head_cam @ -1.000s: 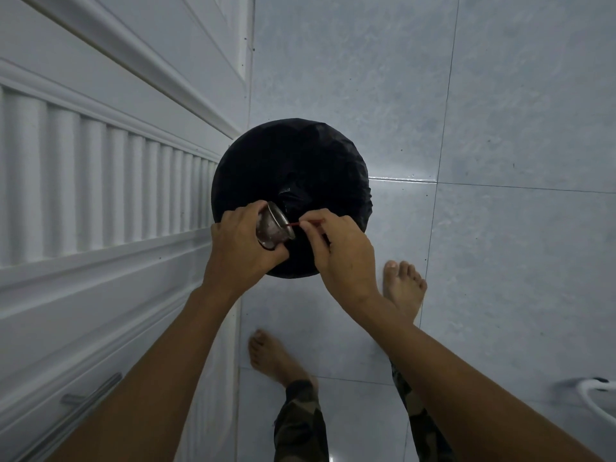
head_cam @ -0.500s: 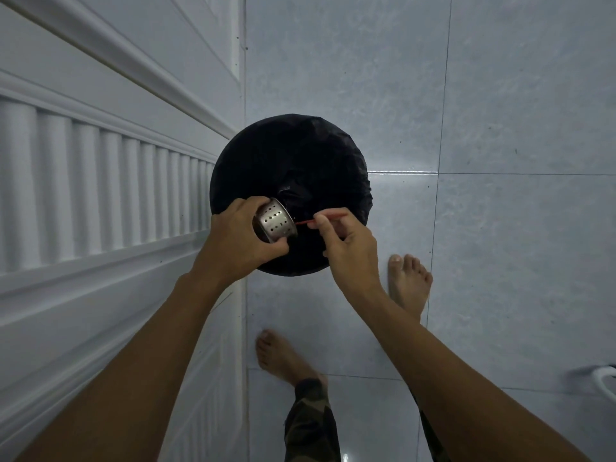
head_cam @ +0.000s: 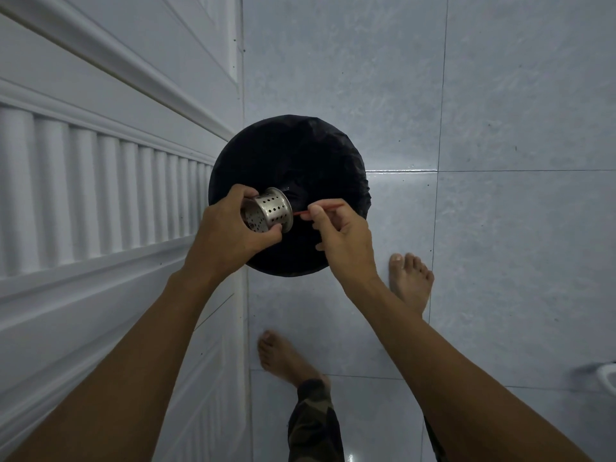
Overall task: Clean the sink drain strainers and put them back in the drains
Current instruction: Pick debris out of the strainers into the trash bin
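— What's underfoot?
— A pale blue-grey tiled floor, glossy, with thin grout lines and a streak of reflected light.
— And on the left?
— A white panelled cabinet with fluted moulding.
— Anything else?
— A black-lined bin against the cabinet; something white at the right edge.

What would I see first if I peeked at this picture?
A shiny metal strainer full of little holes, held sideways in the left hand. The right hand pokes a thin red stick toward it, right above a round bin with a black bag.
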The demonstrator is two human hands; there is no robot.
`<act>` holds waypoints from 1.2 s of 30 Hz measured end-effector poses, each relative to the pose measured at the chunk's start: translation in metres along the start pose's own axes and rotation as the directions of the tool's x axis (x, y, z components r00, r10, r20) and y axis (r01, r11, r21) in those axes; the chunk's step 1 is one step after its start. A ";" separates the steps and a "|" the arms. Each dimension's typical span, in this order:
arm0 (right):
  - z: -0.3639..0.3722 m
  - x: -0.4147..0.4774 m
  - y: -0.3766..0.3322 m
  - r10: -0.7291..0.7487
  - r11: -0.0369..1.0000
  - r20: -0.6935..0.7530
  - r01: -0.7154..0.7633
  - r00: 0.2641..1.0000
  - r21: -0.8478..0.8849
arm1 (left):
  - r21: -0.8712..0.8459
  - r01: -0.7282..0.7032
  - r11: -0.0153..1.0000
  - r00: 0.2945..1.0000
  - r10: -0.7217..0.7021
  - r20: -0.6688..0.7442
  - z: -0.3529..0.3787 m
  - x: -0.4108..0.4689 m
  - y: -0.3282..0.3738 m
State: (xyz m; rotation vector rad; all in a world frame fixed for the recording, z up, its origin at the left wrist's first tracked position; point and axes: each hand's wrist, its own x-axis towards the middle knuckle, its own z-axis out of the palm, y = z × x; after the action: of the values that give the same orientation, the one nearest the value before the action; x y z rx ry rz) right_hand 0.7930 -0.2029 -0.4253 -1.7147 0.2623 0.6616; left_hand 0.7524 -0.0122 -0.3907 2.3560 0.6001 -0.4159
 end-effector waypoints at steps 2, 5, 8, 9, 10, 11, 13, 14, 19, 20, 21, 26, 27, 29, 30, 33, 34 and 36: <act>0.002 0.000 0.001 0.029 0.999 -0.008 -0.029 1.000 -0.024 | -0.004 -0.012 1.000 1.000 0.012 0.007 -0.001 0.001 0.002; -0.002 0.006 0.001 0.051 0.999 -0.100 -0.049 0.994 0.021 | -0.009 0.007 1.000 1.000 -0.007 0.012 -0.002 0.001 0.002; -0.004 0.010 -0.003 0.107 0.984 0.011 -0.107 0.994 0.140 | -0.024 0.028 0.999 0.999 -0.027 0.021 -0.002 0.002 0.000; -0.004 0.010 -0.004 0.151 0.969 0.082 -0.164 0.985 0.183 | -0.045 0.043 0.998 0.999 -0.041 0.031 -0.004 0.002 0.000; -0.005 0.011 -0.004 0.199 0.950 0.155 -0.230 0.967 0.210 | -0.085 0.068 0.994 0.997 -0.064 0.041 -0.006 0.003 0.000; -0.008 0.012 -0.004 0.237 0.938 0.217 -0.281 0.947 0.204 | -0.142 0.101 0.985 0.994 -0.094 0.053 -0.009 0.005 0.000; -0.014 0.015 -0.004 0.249 0.953 0.263 -0.285 0.932 0.106 | -0.241 0.167 0.956 0.984 -0.148 0.097 -0.016 0.007 -0.003; -0.017 0.017 -0.005 0.223 0.968 0.249 -0.244 0.943 0.057 | -0.261 0.189 0.947 0.979 -0.161 0.126 -0.020 0.007 -0.006; -0.015 0.025 -0.021 0.058 0.996 0.123 -0.066 0.991 0.061 | -0.260 0.223 0.940 0.965 -0.176 0.192 -0.023 0.005 -0.007; -0.014 0.024 -0.023 0.073 0.991 0.168 -0.090 0.983 0.095 | -0.271 0.227 0.935 0.967 -0.184 0.176 -0.023 0.006 -0.007; -0.013 0.023 -0.023 0.091 0.988 0.218 -0.115 0.972 0.099 | -0.277 0.227 0.934 0.969 -0.188 0.161 -0.024 0.007 -0.006; -0.017 0.018 -0.013 0.034 0.996 0.016 -0.033 0.999 -0.083 | -0.231 0.189 0.955 0.974 -0.153 0.165 -0.028 0.011 -0.003; -0.018 0.018 -0.012 0.035 0.999 -0.017 -0.036 0.999 -0.040 | -0.229 0.189 0.955 0.975 -0.155 0.157 -0.028 0.011 -0.005; -0.019 0.018 -0.013 0.077 0.992 0.030 -0.080 0.997 0.099 | -0.227 0.187 0.956 0.977 -0.158 0.141 -0.028 0.013 -0.006; -0.017 0.018 -0.014 0.106 0.980 0.083 -0.119 0.991 0.161 | -0.228 0.186 0.956 0.977 -0.155 0.145 -0.028 0.013 -0.005; -0.011 0.019 -0.012 0.163 0.970 0.159 -0.188 0.974 0.155 | -0.247 0.184 0.952 0.975 -0.144 0.172 -0.028 0.014 0.001; -0.010 0.020 -0.012 0.173 0.975 0.124 -0.188 0.977 0.121 | -0.256 0.184 0.949 0.974 -0.141 0.177 -0.028 0.015 0.002; -0.010 0.024 -0.013 0.191 0.971 0.039 -0.195 0.981 0.142 | -0.255 0.182 0.950 0.973 -0.137 0.186 -0.029 0.017 0.002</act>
State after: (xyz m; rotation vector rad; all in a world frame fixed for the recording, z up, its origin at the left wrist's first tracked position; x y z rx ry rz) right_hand 0.8222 -0.2053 -0.4271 -1.5528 0.4532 0.7867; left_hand 0.7712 0.0109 -0.3759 1.9972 0.7229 -0.5607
